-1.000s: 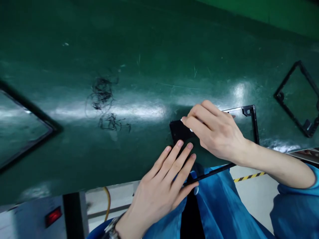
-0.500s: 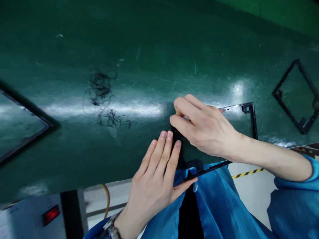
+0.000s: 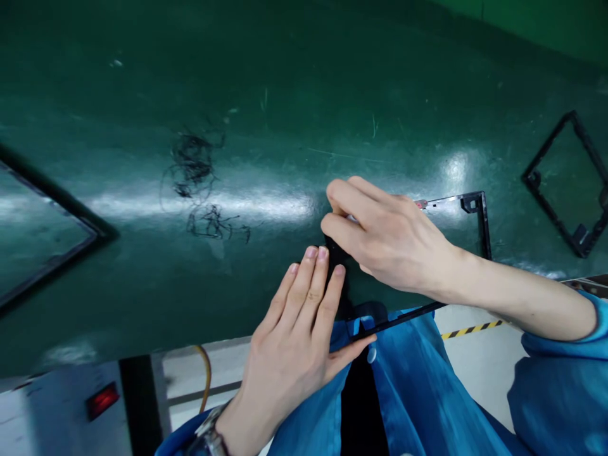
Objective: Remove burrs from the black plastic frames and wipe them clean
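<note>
A black rectangular plastic frame (image 3: 483, 229) lies at the bench's near edge, its near side jutting past that edge. My left hand (image 3: 294, 342) rests flat on its left side, fingers stretched out and thumb along the near corner. Above it, my right hand (image 3: 392, 237) is closed in a fist at the frame's far left corner. A slim tool is gripped in it, mostly hidden; a small red and silver end (image 3: 421, 204) shows behind the knuckles. What the tool's working tip touches is covered by my fingers.
Tangled black plastic shavings (image 3: 192, 161) lie on the green bench (image 3: 285, 82) to the left. Another black frame (image 3: 71, 253) is cut off at the left edge, and a further frame (image 3: 546, 149) sits at the right. A red lit switch (image 3: 102, 401) shows below the bench.
My right hand has shifted very slightly left and up along the frame, still closed. The left hand stays flat in place. The view has moved a little.
</note>
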A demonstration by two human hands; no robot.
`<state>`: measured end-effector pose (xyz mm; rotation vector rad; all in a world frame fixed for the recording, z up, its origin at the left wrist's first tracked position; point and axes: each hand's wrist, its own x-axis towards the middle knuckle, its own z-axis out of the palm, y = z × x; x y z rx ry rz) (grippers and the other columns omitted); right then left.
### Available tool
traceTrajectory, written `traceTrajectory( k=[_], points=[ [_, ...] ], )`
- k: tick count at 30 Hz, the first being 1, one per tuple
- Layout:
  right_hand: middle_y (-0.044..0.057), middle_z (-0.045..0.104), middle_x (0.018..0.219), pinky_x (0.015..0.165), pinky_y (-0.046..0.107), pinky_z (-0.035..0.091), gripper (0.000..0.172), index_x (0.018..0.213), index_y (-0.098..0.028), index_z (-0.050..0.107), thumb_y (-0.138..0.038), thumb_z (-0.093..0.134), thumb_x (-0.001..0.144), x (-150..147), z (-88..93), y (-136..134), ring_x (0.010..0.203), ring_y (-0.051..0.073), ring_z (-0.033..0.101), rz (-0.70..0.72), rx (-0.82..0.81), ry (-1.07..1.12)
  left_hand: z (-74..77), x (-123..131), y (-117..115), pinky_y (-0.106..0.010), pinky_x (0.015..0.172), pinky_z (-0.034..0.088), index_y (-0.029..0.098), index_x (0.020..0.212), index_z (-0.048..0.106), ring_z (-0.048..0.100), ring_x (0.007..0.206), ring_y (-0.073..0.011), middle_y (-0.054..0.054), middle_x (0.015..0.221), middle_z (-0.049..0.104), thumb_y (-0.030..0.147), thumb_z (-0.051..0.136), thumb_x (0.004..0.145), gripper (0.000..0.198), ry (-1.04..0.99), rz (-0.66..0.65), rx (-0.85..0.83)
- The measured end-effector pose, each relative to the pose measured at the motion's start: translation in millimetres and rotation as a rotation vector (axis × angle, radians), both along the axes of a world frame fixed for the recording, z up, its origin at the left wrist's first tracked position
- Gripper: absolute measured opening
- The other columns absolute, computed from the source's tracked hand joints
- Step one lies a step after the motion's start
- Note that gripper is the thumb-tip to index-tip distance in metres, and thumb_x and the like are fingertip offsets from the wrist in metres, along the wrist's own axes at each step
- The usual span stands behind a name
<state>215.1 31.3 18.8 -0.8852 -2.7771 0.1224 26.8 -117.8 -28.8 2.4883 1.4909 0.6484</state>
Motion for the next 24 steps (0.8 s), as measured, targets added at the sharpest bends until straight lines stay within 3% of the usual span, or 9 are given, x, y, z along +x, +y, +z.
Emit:
traceTrajectory(
  k=[9,16,19,21,24],
  points=[
    [0.004,0.064,0.088,0.057,0.031,0.038,0.054,0.094,-0.018,0.067,-0.003,0.021,0.118,8,-10.6,-4,0.083,0.015,0.062,0.074,0.073,0.099,-3.5,-1,1,-0.044,0.154,0.021,-0.005,0.179,0.033,0.028,0.182,-0.0357,-0.029,0.187,0.038,0.072,0.06,0.113,0.105,0.027,-0.026,0.006],
    [0.005,0.068,0.1,0.056,0.028,0.037,0.056,0.101,-0.019,0.07,-0.005,0.018,0.118,5,-10.4,0,0.093,0.015,0.066,0.012,-0.069,0.023,-1.2,-6,1,-0.048,0.15,0.035,0.0,0.181,0.032,0.04,0.178,-0.0371,-0.026,0.185,0.044,0.073,0.062,0.112,0.105,0.047,-0.035,-0.013],
    [0.004,0.067,0.101,0.057,0.024,0.041,0.057,0.102,-0.019,0.07,-0.005,0.017,0.119,5,-11.4,0,0.098,0.013,0.07,0.011,-0.058,0.013,2.6,-13,5,-0.047,0.149,0.038,-0.001,0.184,0.016,0.041,0.178,-0.0349,-0.027,0.184,0.045,0.076,0.062,0.111,0.116,0.015,-0.014,-0.055],
    [0.004,0.067,0.104,0.06,0.022,0.045,0.056,0.103,-0.019,0.069,-0.006,0.017,0.119,5,-14.2,0,0.102,0.013,0.072,0.016,-0.044,0.019,5.6,-20,13,-0.049,0.149,0.038,-0.001,0.184,0.005,0.034,0.181,-0.0364,-0.027,0.189,0.035,0.085,0.063,0.106,0.13,0.005,0.006,-0.083],
    [0.005,0.067,0.106,0.066,0.022,0.051,0.056,0.106,-0.017,0.07,-0.007,0.016,0.12,6,-17.6,1,0.11,0.015,0.074,0.026,-0.034,0.05,8.0,-29,29,-0.062,0.149,0.035,0.002,0.185,0.004,0.024,0.183,-0.0438,-0.024,0.194,0.014,0.096,0.059,0.1,0.138,0.041,-0.045,-0.134]
  ],
)
